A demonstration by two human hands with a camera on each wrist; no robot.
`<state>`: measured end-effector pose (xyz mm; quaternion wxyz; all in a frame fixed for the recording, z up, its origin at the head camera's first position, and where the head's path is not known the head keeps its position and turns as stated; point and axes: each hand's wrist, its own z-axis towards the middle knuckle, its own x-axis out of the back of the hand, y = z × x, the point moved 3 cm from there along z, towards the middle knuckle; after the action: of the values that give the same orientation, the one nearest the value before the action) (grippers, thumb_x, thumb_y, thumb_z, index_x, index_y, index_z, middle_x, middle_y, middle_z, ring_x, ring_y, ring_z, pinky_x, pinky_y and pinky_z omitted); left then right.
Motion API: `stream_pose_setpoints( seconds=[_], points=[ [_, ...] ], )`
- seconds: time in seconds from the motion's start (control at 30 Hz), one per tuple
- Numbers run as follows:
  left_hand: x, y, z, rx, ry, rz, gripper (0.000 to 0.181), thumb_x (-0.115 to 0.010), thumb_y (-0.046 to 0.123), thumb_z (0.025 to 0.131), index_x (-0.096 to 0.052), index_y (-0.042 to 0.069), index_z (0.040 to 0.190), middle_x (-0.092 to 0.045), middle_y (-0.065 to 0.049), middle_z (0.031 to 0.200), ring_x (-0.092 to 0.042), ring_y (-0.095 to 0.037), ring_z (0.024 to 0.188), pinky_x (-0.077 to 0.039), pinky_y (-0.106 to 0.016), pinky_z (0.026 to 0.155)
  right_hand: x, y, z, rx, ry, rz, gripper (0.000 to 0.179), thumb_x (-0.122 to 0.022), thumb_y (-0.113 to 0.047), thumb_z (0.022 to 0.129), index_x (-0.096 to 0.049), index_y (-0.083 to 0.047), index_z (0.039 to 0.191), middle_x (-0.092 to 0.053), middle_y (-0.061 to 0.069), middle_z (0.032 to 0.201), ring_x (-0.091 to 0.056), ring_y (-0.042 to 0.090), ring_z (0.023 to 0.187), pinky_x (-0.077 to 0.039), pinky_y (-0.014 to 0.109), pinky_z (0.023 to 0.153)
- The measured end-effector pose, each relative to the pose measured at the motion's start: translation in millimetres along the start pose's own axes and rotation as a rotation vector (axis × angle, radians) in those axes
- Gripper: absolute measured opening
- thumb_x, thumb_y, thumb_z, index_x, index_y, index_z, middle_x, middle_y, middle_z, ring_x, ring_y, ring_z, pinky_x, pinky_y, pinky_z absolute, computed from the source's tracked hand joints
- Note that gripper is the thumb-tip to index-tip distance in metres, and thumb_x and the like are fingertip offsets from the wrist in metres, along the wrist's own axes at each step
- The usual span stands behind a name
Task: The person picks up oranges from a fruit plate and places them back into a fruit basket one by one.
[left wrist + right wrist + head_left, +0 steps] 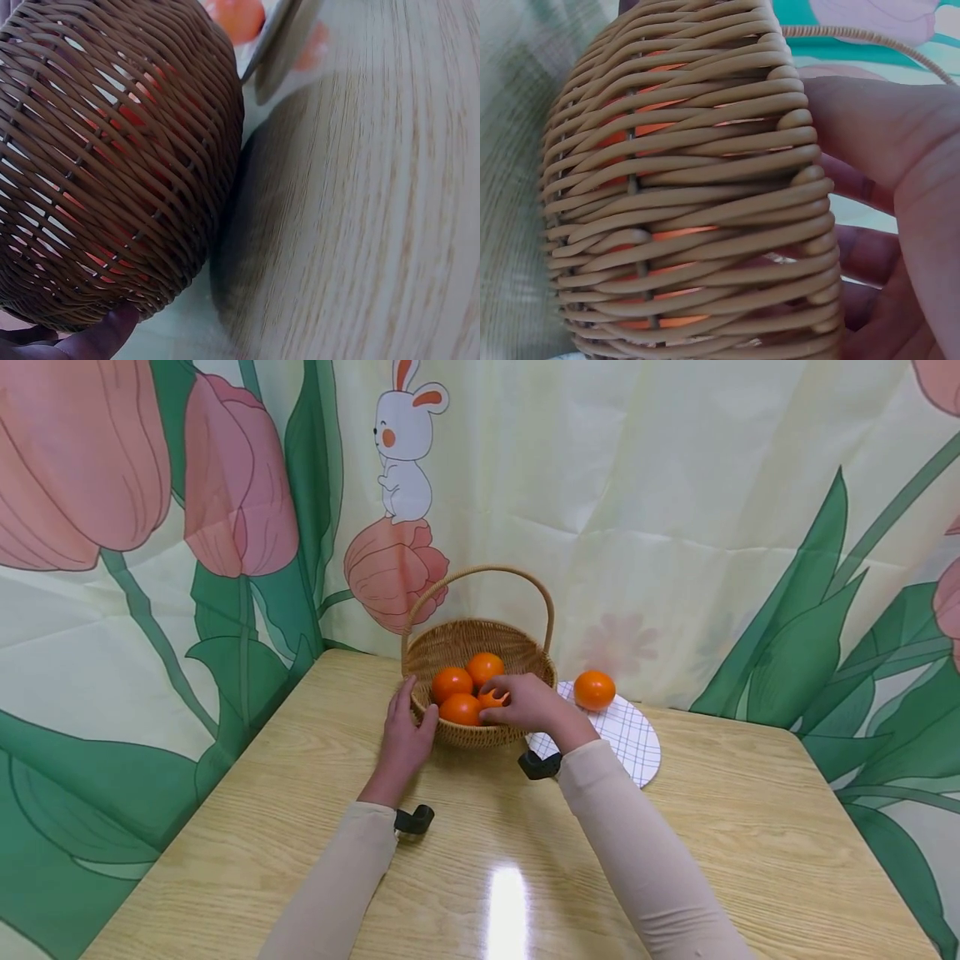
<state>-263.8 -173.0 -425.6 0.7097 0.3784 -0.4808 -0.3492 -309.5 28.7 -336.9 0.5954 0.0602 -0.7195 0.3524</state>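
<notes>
A wicker basket (pixel 483 735) with a tall arched handle stands at the back of the table, holding several smooth, round oranges (pixel 452 683). My left hand (pixel 406 739) holds the basket's left side; its thumb (pixel 105 335) lies against the woven wall in the left wrist view. My right hand (pixel 536 703) reaches over the rim, thumb and fingers around an orange (pixel 492 699) inside the basket. The right wrist view shows the right hand (pixel 900 187) behind the rim, with orange patches visible through the weave.
Right of the basket lies a round white plate (pixel 633 739) with a blue check pattern, bearing another orange (pixel 594 690) near its back edge. A printed curtain (pixel 622 527) hangs behind the wooden table (pixel 465 877). Black straps (pixel 414 820) circle both wrists.
</notes>
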Motion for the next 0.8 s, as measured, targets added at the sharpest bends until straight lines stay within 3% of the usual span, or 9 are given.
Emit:
stream_pose_setpoints(
  seconds=[0.5,0.8],
  points=[
    [-2.5,-2.0,0.8,0.008,-0.003,0.0,0.064,-0.05,0.038,0.097,-0.023,0.023,0.154,-0.023,-0.014,0.159,-0.027,-0.038,0.144,-0.029,-0.059,0.113,8.2,14.1,-15.7,0.064,0.123,0.042,0.039,-0.066,-0.033,0.09,-0.065,-0.011,0.122,-0.068,0.01,0.117,-0.063,0.028,0.109,-0.051,0.044,0.094],
    [-3.4,-3.6,0.1,0.005,0.007,0.01,0.064,-0.049,0.036,0.098,-0.023,0.021,0.154,-0.023,-0.014,0.158,-0.027,-0.037,0.144,-0.028,-0.057,0.114,11.8,22.4,-26.2,0.101,0.19,0.032,0.034,-0.067,-0.033,0.09,-0.064,-0.018,0.12,-0.063,0.006,0.124,-0.059,0.029,0.114,-0.048,0.045,0.097]
  ],
)
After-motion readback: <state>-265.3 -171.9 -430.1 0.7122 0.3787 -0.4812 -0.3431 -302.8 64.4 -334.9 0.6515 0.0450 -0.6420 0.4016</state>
